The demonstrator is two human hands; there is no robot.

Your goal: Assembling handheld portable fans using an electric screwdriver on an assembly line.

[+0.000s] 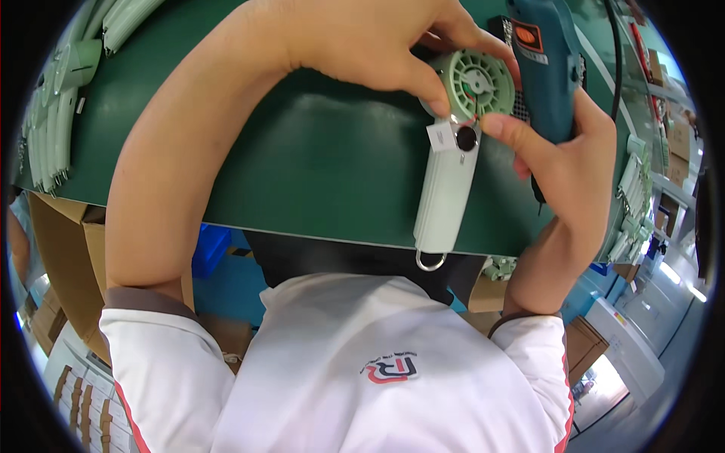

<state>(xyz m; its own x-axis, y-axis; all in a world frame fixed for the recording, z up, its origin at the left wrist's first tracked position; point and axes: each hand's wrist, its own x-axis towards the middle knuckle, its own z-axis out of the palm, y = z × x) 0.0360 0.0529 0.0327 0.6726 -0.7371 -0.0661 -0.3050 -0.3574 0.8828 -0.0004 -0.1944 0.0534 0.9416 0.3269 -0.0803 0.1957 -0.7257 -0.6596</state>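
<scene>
A handheld fan lies over the near part of the green bench, its pale green round head (pixel 458 84) away from me and its white handle (pixel 445 200) toward me. Radial slots ring the head, and thin coloured wires show at the neck. On the handle are a dark round button (pixel 466 137), a small white label (pixel 441 137) and a metal loop at the near end. My left hand (pixel 377 49) is closed around the head's left and far side. A teal electric screwdriver (pixel 545 90) sits in my right hand (pixel 563 155), bit downward, while that thumb presses at the fan's neck.
White handle parts (pixel 51 140) are piled at the bench's left, with more green and white parts (pixel 630 196) on the right. A black cable (pixel 618 68) runs down the right side. Below the near edge are a cardboard box (pixel 64 241) and a blue bin (pixel 210 249).
</scene>
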